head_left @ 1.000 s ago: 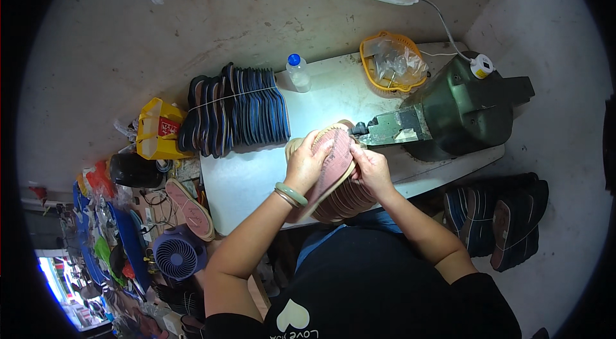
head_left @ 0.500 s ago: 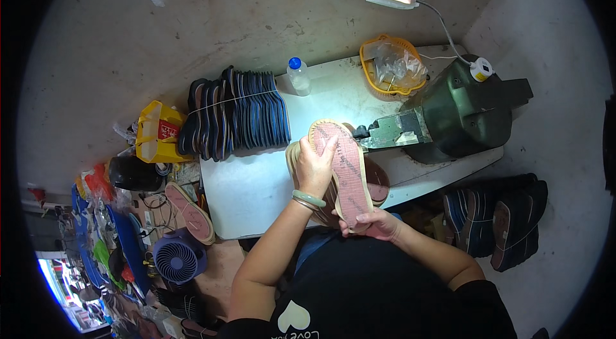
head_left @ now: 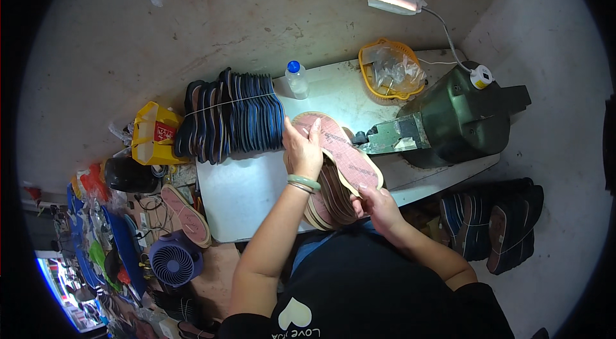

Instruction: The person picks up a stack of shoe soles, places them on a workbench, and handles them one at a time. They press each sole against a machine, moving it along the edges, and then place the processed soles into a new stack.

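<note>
A pinkish-red insole (head_left: pixel 351 158) with a pale edge lies slanted between my hands, its toe end up and left, its heel end down and right. My left hand (head_left: pixel 305 151) is closed on the toe end, thumb on top. At the heel end, my right hand (head_left: pixel 380 209) grips the edge with thumb and fingers. Under the held insole a stack of similar insoles (head_left: pixel 328 201) rests at the table's front edge, partly covered by it and my left hand. The flat arm of a dark green machine (head_left: pixel 393 133) points toward the insole from the right.
A tied row of dark soles (head_left: pixel 240 111) and a blue-capped bottle (head_left: pixel 297 80) stand on the white table (head_left: pixel 234 204). Behind is a yellow basket (head_left: pixel 369 76) with plastic bags. At left are a yellow container (head_left: pixel 144 137) and a fan (head_left: pixel 175 259); tied bundles (head_left: pixel 510 223) hang right.
The insole's heel end has swung up and to the right, and my right hand moved with it. My left hand shifted slightly left. More of the stack below now shows.
</note>
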Available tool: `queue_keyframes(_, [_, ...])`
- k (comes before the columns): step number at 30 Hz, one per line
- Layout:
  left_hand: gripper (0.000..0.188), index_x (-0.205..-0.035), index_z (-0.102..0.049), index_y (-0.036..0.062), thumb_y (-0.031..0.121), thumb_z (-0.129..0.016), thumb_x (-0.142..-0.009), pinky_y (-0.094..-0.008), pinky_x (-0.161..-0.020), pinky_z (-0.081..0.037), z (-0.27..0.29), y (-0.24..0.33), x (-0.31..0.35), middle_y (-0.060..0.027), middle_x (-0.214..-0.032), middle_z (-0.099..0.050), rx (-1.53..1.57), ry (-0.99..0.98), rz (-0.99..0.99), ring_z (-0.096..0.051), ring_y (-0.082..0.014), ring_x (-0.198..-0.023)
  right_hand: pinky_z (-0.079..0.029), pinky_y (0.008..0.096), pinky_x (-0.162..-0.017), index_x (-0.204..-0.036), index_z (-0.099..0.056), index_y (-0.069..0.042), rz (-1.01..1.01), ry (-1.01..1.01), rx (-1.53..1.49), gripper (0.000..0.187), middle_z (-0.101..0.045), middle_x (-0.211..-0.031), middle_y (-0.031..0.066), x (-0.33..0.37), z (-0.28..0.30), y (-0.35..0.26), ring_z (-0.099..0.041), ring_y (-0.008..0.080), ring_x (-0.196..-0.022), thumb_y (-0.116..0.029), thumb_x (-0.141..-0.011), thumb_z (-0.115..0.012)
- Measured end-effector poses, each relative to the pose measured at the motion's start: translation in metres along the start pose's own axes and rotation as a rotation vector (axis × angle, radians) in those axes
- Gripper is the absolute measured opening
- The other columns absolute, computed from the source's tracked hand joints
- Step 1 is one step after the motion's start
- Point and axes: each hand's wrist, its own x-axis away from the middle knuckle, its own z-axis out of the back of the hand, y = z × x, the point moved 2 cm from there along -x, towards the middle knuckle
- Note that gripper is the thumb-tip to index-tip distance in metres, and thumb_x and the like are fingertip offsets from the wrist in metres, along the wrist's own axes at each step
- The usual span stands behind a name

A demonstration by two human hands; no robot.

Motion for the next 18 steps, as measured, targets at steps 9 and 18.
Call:
queue_keyframes(9, [0.042,-0.101,-0.071,0.0187,0.054,-0.062,-0.08,-0.0481,-0.103,-0.028,0.023,0.065,-0.05,-0.0016,-0.087,-0.062,-0.505,-1.018,-0.979,-0.051,-0.0228,-0.097,-0.043,0.0208,-0.056,-0.09,-0.061,0.005,0.095,-0.087,-0.066,0.032,-0.062,-0.068,0.0069,-0.049,-0.013,0.003,-0.054,0.0107,-0.056,-0.023,-0.096,-0.047])
queue_keyframes(18, [0.041,-0.115,-0.066,0.0202,0.049,-0.051,-0.09,-0.0408,-0.089,-0.04,0.034,0.066,-0.054,-0.0079,-0.103,-0.068,-0.663,-1.169,-0.685,-0.058,-0.0275,-0.1,-0.042,0.0181,-0.048,-0.087,-0.062,0.001,0.094,-0.078,-0.021,0.034,-0.061,-0.063,0.005,-0.062,-0.01,-0.005,-0.052,0.008,-0.049,-0.029,-0.097,-0.051])
